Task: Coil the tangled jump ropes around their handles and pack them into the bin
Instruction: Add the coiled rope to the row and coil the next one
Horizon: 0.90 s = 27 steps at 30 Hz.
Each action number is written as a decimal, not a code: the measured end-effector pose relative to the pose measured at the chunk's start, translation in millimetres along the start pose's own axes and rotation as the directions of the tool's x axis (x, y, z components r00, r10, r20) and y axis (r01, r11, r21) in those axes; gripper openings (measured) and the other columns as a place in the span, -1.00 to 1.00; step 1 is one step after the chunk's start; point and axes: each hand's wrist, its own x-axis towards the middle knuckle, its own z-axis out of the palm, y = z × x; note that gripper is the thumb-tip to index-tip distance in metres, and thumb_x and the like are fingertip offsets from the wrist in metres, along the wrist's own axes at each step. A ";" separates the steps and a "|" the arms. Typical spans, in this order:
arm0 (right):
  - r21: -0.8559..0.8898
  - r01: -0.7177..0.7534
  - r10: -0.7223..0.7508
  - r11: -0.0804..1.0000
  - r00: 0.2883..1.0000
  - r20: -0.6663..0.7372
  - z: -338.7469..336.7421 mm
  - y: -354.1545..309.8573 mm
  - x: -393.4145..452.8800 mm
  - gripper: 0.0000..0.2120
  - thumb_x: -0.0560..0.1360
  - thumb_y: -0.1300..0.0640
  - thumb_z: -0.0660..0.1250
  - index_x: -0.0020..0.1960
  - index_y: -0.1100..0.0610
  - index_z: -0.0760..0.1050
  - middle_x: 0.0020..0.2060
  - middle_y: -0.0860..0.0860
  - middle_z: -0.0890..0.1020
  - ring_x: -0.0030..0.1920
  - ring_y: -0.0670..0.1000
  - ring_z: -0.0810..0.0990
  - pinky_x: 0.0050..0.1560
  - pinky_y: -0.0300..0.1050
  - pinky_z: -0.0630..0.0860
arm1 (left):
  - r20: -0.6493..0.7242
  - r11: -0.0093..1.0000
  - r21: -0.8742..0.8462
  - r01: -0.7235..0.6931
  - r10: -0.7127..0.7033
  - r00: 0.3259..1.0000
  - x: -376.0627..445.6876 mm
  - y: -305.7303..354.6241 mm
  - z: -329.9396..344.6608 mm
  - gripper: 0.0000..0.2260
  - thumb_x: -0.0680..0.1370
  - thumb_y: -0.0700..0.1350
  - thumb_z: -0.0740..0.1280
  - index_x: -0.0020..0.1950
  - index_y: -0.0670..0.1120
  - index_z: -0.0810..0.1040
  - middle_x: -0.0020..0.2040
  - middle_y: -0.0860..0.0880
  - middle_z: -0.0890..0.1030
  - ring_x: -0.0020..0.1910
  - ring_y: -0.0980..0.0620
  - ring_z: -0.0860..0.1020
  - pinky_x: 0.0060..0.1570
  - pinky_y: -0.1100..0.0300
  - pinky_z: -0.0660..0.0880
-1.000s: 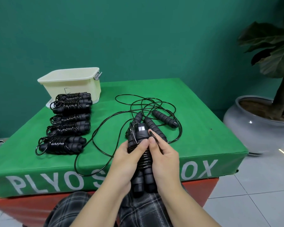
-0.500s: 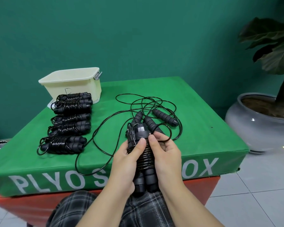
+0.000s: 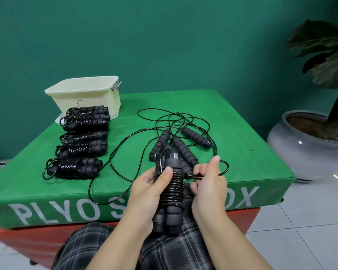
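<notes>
My left hand (image 3: 146,190) grips a pair of black jump rope handles (image 3: 169,213) held upright over my lap, its thumb pressing on the cord coiled (image 3: 173,189) round their middle. My right hand (image 3: 207,184) pinches a loop of the same black cord (image 3: 223,168) just right of the coil. Tangled loose rope with three more handles (image 3: 196,137) lies on the green box behind my hands. Several coiled ropes (image 3: 80,145) lie in a row at the left. The cream bin (image 3: 86,98) stands at the back left.
The green plyo box top (image 3: 242,145) sits on a red base. A grey pot with a large-leaved plant (image 3: 308,149) stands on the tiled floor at the right. My checked trousers (image 3: 168,254) fill the foreground. A white lid edge (image 3: 58,119) shows beside the bin.
My right hand has moved off the coil to the right and drawn a loop of cord out sideways. My left thumb stays on the coil.
</notes>
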 end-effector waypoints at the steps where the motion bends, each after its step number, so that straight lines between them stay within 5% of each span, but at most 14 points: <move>1: -0.009 0.071 -0.071 0.997 0.997 0.024 0.3 -0.8 -4.1 -0.45 0.65 -0.11 0.04 -0.47 0.07 0.33 -0.52 -0.06 0.41 -0.58 -0.10 0.21 -0.44 -0.17 0.17 | 0.008 0.999 0.039 -0.025 0.024 1.000 0.5 0.9 0.1 -0.70 0.36 -0.04 0.40 0.02 -0.16 0.61 -0.12 -0.14 0.68 -0.17 -0.05 0.63 -0.16 0.12 0.58; 6: -0.093 0.513 -0.474 0.853 0.838 0.271 -8.5 4.0 -7.2 -0.50 0.60 -0.15 0.05 -0.45 0.06 0.27 -0.48 -0.05 0.41 -0.42 -0.14 0.35 -0.31 -0.29 0.32 | 0.017 0.935 0.338 -0.110 0.111 0.994 1.3 -2.4 4.8 -0.71 0.44 -0.04 0.44 0.14 -0.02 0.56 -0.03 0.06 0.69 0.02 0.08 0.63 0.03 0.19 0.52; 9: -0.172 0.643 -0.519 0.746 0.724 0.455 -17.9 1.4 -2.5 -0.54 0.54 -0.29 0.06 -0.38 0.00 0.29 -0.43 -0.14 0.45 -0.39 -0.17 0.39 -0.31 -0.37 0.29 | 0.003 0.790 0.595 -0.148 0.182 0.983 -1.4 -5.7 8.3 -0.56 0.37 0.27 0.33 0.18 0.12 0.51 -0.01 0.21 0.64 0.05 0.19 0.58 0.16 0.08 0.49; 13: -0.269 0.658 -0.475 0.703 0.716 0.512 -21.9 -12.3 -1.4 -0.87 0.59 0.01 0.22 -0.14 -0.08 0.35 -0.33 -0.20 0.51 -0.32 -0.24 0.45 -0.26 -0.42 0.34 | 0.037 0.592 0.793 -0.146 0.193 0.981 -6.6 -4.8 13.2 -0.38 0.46 0.34 0.15 0.48 0.17 0.16 0.34 0.15 0.43 0.37 0.06 0.36 0.37 -0.02 0.28; 16: -0.248 0.542 -0.322 0.803 0.745 0.585 -23.7 -11.6 -5.2 -0.66 0.53 0.25 0.32 0.11 -0.13 0.31 -0.18 -0.08 0.47 -0.27 -0.22 0.42 -0.13 -0.31 0.44 | 0.061 0.643 0.740 -0.196 0.226 0.972 -6.8 -6.5 11.7 -0.46 0.55 0.18 0.13 0.51 0.18 0.09 0.42 0.16 0.33 0.41 0.16 0.28 0.34 0.17 0.27; 20: -0.320 0.570 -0.259 0.757 0.711 0.653 -28.8 -10.7 -5.6 -0.47 0.54 0.25 0.31 0.35 -0.18 0.21 -0.05 -0.08 0.49 -0.18 -0.16 0.43 0.06 -0.07 0.50 | 0.033 0.724 0.650 -0.231 0.277 0.960 -6.4 -8.5 9.8 -0.56 0.58 0.04 0.20 0.46 0.14 0.25 0.35 0.20 0.37 0.32 0.33 0.31 0.29 0.32 0.22; 23: -0.319 0.649 -0.346 0.691 0.684 0.642 -33.5 -18.7 -0.6 -0.41 0.55 0.28 0.30 0.34 -0.26 0.17 0.01 -0.19 0.58 -0.20 -0.20 0.49 -0.03 -0.24 0.51 | 0.011 0.779 0.571 -0.260 0.309 0.951 -6.7 -3.4 10.8 -0.63 0.56 -0.05 0.29 0.38 0.08 0.41 0.28 0.19 0.49 0.29 0.30 0.39 0.31 0.26 0.31; 27: -0.303 0.741 -0.498 0.599 0.641 0.584 -39.1 -23.3 2.6 -0.36 0.52 0.21 0.34 0.29 -0.41 0.16 -0.02 -0.38 0.61 -0.14 -0.30 0.54 -0.07 -0.41 0.41 | -0.027 0.834 0.473 -0.283 0.335 0.942 -7.1 12.3 17.0 -0.74 0.49 -0.22 0.39 0.02 0.13 0.53 -0.04 0.29 0.63 0.00 0.31 0.55 0.01 0.44 0.40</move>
